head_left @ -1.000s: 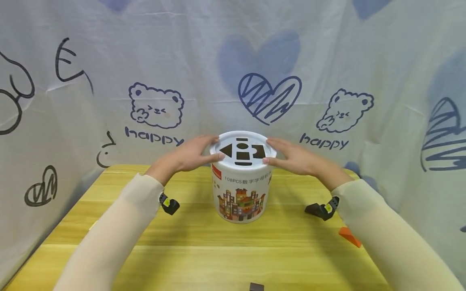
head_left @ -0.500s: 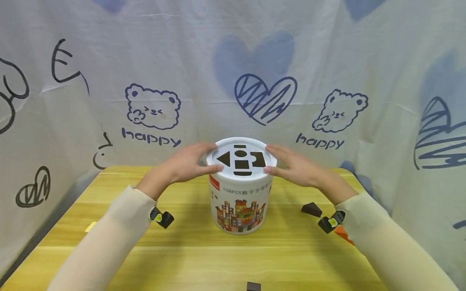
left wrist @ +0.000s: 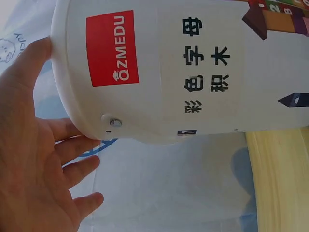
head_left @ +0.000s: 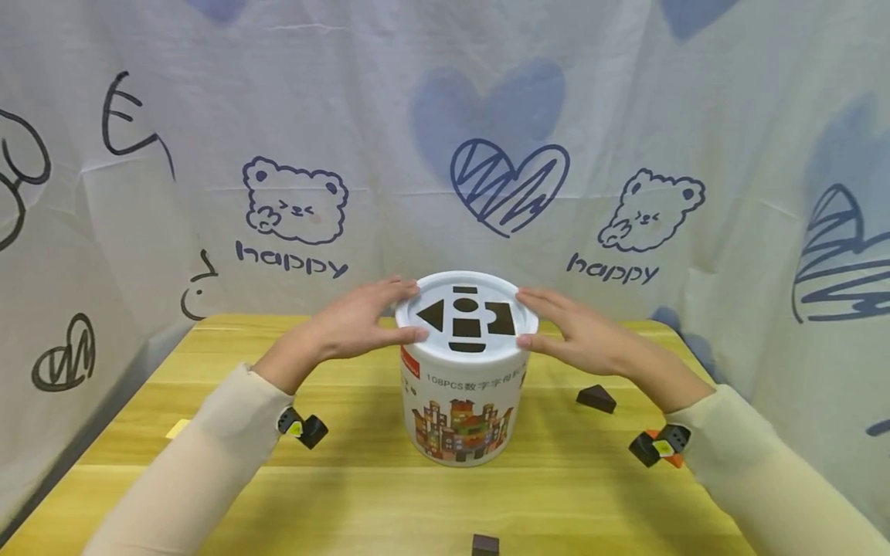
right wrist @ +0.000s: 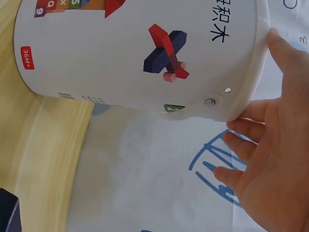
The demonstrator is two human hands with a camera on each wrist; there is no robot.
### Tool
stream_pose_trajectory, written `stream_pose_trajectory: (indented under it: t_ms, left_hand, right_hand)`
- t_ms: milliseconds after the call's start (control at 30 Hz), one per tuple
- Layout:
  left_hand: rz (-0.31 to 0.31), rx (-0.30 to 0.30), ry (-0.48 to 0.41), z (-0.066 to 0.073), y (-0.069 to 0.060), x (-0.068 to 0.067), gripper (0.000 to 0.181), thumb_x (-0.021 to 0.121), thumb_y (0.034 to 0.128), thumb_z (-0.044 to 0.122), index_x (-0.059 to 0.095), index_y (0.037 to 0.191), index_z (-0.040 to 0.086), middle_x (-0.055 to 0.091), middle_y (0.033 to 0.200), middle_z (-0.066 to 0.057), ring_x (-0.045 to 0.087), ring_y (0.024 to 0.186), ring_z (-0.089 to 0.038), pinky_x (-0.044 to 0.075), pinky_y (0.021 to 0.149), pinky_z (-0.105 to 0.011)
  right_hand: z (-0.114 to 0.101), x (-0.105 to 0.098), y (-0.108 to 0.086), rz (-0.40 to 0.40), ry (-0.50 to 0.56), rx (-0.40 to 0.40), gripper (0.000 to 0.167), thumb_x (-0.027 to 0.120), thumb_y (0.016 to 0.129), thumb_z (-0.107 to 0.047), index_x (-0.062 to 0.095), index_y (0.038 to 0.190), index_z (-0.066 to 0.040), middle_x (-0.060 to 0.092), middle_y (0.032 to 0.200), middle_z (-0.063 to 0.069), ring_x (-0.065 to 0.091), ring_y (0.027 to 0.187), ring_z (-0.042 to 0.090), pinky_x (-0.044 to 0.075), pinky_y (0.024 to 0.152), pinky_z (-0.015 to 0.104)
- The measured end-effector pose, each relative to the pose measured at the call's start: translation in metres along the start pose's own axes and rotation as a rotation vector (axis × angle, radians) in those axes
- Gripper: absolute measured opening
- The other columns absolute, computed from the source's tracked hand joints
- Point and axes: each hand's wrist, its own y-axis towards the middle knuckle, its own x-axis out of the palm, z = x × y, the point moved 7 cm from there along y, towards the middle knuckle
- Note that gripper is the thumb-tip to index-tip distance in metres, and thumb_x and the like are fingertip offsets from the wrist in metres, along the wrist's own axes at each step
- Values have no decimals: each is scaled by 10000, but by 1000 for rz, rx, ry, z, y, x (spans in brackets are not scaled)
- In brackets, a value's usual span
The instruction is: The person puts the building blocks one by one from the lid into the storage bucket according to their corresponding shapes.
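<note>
A white block bucket (head_left: 462,409) with printed coloured buildings stands upright near the middle of the table. Its white lid (head_left: 497,345) has several shaped holes. On the left side my left hand (head_left: 358,320) grips the rim, thumb at the front and fingers behind. Opposite it, my right hand (head_left: 584,330) holds the rim likewise. In the left wrist view, the thumb and nearest fingers of the left hand (left wrist: 34,154) touch the rim while other fingers spread free. A similar hold by the right hand (right wrist: 275,145) shows in the right wrist view.
A dark triangular block (head_left: 596,398) lies right of the bucket. Beyond it an orange block (head_left: 676,460) is partly hidden by the right wrist camera (head_left: 659,445). A brown block (head_left: 485,545) sits at the front, a yellow piece (head_left: 178,428) at left. A printed curtain (head_left: 403,193) surrounds the table.
The bucket has come toward me, with both hands staying on its rim. The dark triangular block at the right shows more fully, and the orange block is more covered by the right wrist camera.
</note>
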Motion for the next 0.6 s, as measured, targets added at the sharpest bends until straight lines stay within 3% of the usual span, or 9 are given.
stream_pose_trajectory:
  t_ms: [233, 600]
  left_hand:
    - [10, -25, -35, 0, -1, 2, 942, 547, 805, 771, 368, 1519, 185, 298, 1576, -48, 255, 1435, -310, 215, 1132, -603]
    - [2, -27, 4, 5, -1, -1, 969, 538, 806, 777, 363, 1520, 146, 309, 1572, -66, 257, 1435, -313, 215, 1142, -579]
  right_hand:
    - [1, 0, -1, 7, 17, -28, 751, 518, 959, -562, 271, 1560, -186, 202, 1613, 34, 247, 1430, 360, 258, 1093, 639]
    - [4, -5, 1, -4, 45, -43, 717, 542, 968, -512, 288, 1555, -189, 216, 1609, 42, 216, 1445, 343, 222, 1116, 628]
